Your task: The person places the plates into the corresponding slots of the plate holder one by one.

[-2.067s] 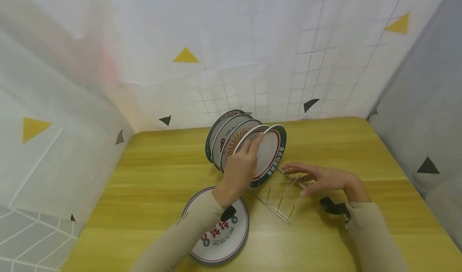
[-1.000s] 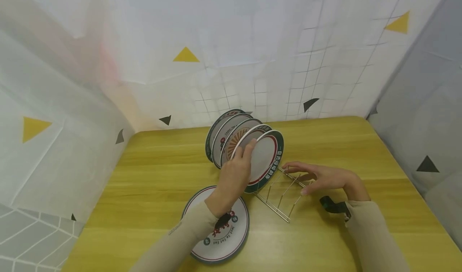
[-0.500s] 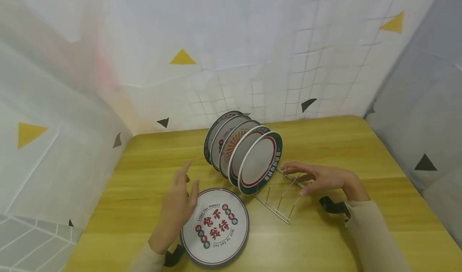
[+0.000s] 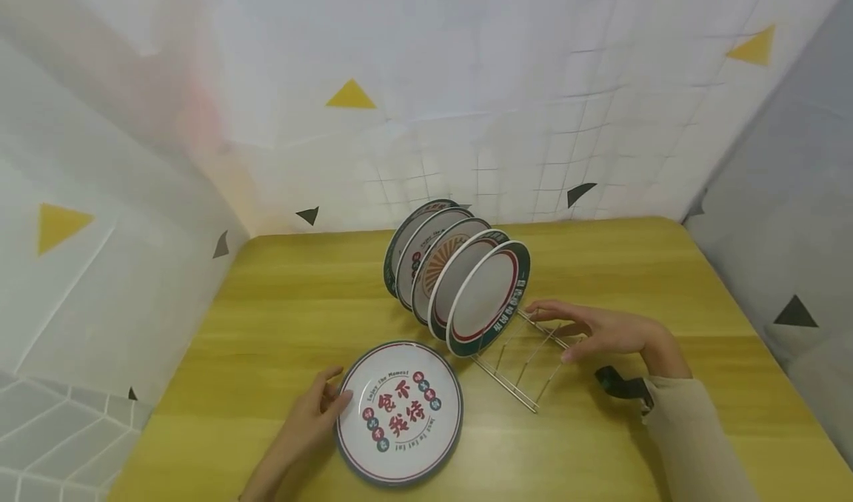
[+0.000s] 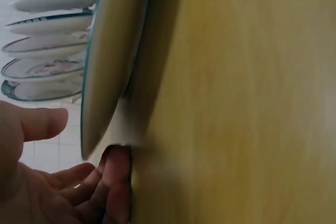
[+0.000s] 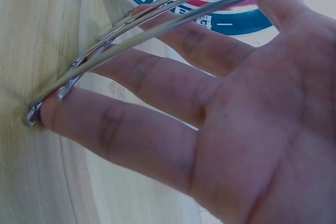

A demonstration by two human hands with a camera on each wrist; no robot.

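Note:
A round white plate (image 4: pixel 400 413) with a dark rim and red characters lies flat near the front of the table. My left hand (image 4: pixel 309 417) is at its left edge, thumb at the rim; in the left wrist view the thumb (image 5: pixel 44 123) and fingers stand apart on either side of the plate's rim (image 5: pixel 100 72). A wire plate rack (image 4: pixel 506 385) holds several plates on edge, the nearest a white plate (image 4: pixel 485 295) with a green border. My right hand (image 4: pixel 609 332) grips the rack's right end, fingertips against a bottom rail (image 6: pixel 68 85) and thumb by a wire.
Behind the plates rises a white patterned backdrop (image 4: pixel 413 146), with side sheets at left and right. Bare wire slots of the rack lie between the nearest upright plate and my right hand. Yellow wood tabletop (image 4: pixel 286 295) extends left of the rack.
My left hand has let go of the green-bordered plate, which now leans in the rack, and has moved down and left to the flat plate's edge. My right hand has stayed on the rack.

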